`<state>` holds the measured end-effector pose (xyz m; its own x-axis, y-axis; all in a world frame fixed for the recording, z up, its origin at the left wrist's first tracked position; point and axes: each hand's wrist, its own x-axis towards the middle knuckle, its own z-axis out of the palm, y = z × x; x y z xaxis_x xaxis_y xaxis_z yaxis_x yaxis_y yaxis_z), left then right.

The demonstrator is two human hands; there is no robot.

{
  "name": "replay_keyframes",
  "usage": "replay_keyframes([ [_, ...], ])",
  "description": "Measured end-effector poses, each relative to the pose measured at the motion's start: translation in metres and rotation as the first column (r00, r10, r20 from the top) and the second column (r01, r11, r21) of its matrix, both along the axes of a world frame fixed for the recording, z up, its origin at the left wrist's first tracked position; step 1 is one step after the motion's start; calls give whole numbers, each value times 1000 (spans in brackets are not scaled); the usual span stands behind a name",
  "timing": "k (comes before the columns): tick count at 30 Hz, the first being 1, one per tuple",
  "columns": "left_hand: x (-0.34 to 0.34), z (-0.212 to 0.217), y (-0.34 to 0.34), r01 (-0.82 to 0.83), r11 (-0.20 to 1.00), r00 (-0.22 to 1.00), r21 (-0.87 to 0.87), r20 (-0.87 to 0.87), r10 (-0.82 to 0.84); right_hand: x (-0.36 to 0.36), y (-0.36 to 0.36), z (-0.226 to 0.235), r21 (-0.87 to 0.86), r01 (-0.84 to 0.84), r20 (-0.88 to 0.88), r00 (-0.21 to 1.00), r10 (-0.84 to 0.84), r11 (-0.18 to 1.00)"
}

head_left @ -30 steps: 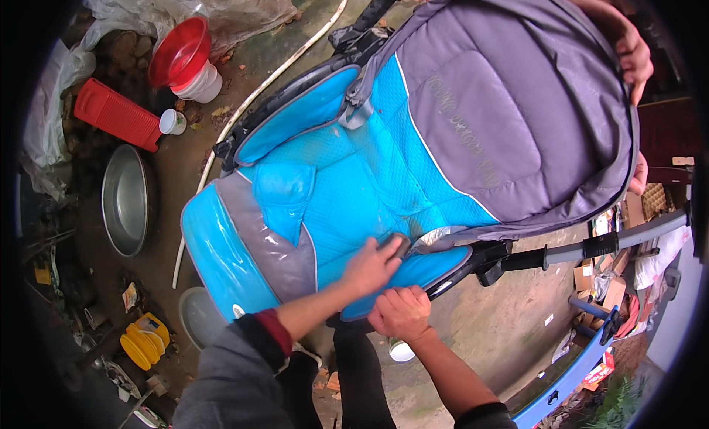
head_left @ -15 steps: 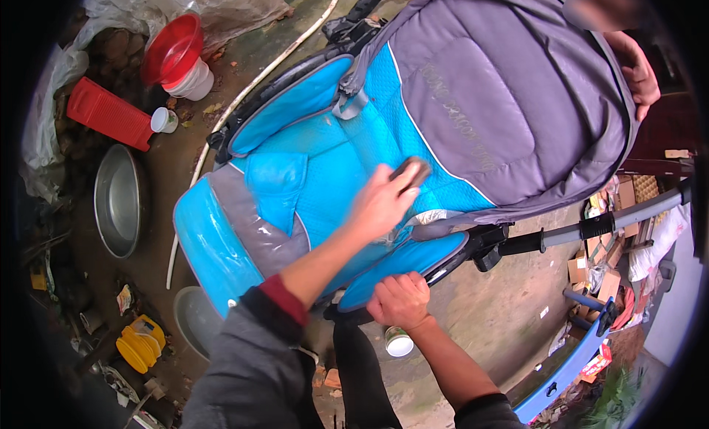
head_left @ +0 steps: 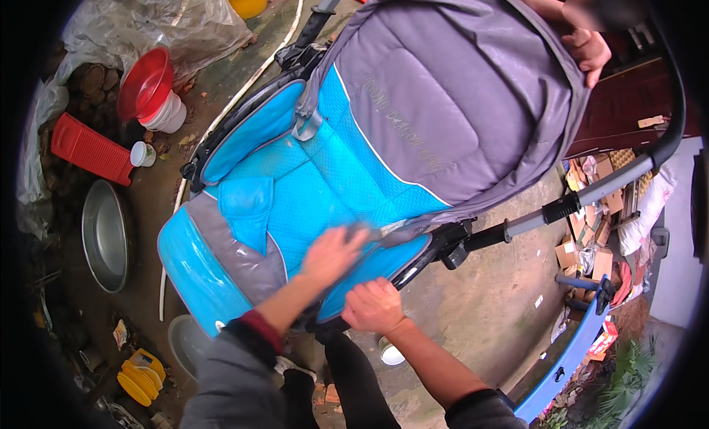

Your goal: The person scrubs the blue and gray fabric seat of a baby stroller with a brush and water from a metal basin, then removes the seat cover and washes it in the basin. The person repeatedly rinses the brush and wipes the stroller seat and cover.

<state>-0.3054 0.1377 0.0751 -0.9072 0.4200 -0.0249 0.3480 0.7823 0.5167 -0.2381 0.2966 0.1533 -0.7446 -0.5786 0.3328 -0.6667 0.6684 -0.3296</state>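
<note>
A baby stroller with a wet blue seat [head_left: 295, 200] and a grey padded backrest and canopy [head_left: 421, 97] fills the middle. My left hand [head_left: 334, 258] is closed round a brown scrubbing brush [head_left: 360, 231], blurred by motion, against the lower right part of the seat. Close by, my right hand [head_left: 373, 307] grips the edge of the blue side panel [head_left: 402, 261], its fingers curled over it. At the upper right another person's hand [head_left: 588, 52] rests on the canopy rim.
To the left lie a red basin [head_left: 145, 82], a red washboard [head_left: 90, 150], a metal basin [head_left: 105, 237] and a yellow container [head_left: 140, 377]. A white hose [head_left: 173, 255] runs along the floor. The stroller's push bar [head_left: 576, 201] reaches right, near piled cardboard [head_left: 591, 222] and a blue panel [head_left: 569, 366].
My left hand has drawn the brush down and toward me, from mid-seat to the side panel. The view has shifted, so the stroller appears farther left. My right hand keeps its grip.
</note>
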Motion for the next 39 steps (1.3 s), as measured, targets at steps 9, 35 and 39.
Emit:
replay_keyframes([
  [9,-34,20,16,-120,989,983,85,-127,131,4,-5,1,-44,86,-6,996,-86,995],
  [35,78,-9,-117,-288,948,956,-138,15,293,10,-10,-5,28,96,-42,995,-95,995],
  [39,78,27,-149,23,955,991,-295,134,17,9,-11,-1,83,94,-29,995,-92,992],
])
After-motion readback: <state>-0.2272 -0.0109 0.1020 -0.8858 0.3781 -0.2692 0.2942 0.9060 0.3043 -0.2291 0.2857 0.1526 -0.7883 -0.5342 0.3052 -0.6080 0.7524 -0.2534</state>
